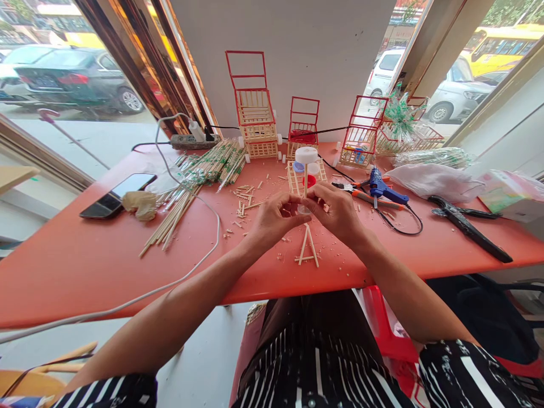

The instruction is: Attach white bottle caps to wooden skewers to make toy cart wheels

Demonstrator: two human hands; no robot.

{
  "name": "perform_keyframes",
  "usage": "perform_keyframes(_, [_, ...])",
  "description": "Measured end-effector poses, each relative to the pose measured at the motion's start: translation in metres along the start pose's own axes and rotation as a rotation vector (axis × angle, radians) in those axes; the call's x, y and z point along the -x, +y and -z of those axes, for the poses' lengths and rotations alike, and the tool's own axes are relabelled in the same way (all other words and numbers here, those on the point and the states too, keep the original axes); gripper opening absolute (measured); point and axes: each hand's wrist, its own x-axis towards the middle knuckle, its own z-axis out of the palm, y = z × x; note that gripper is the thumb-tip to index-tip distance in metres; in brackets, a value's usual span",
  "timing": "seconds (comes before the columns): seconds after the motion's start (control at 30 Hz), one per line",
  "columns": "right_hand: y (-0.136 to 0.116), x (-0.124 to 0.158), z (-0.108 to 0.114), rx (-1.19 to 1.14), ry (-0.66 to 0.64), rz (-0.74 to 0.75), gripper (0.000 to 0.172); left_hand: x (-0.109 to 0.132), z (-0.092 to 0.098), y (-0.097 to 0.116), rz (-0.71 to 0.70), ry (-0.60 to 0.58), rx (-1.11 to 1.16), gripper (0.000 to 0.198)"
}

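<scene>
My left hand (276,218) and my right hand (338,212) meet over the middle of the table, both with fingers pinched around a thin wooden stick (305,184) held upright. A round white cap (306,154) sits on its top end. Between my fingertips at the lower end is a pale round piece, mostly hidden. Below my hands, a few short sticks form a narrow A-shaped frame (313,249) on the table. Just beyond my hands lies a small stick frame (293,181) with a blue cap (298,168), a white cap (314,168) and a red cap (311,181).
The red table (255,280) carries stick bundles (212,161), stick offcuts (244,199) and a phone (119,195) at left. Stick-built carts (255,107) stand behind. At right are a blue glue gun (385,190), pliers (361,190) and a black-handled cutter (471,229). A white cable (191,269) crosses the left side.
</scene>
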Motion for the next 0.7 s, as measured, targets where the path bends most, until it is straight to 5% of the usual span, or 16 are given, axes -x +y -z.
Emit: perform_keyframes(0.7, [-0.0017, -0.0005, 0.0015, -0.002, -0.012, -0.008, 0.023, 0.0005, 0.0006, -0.0024, -0.031, 0.007, -0.017, 0.034])
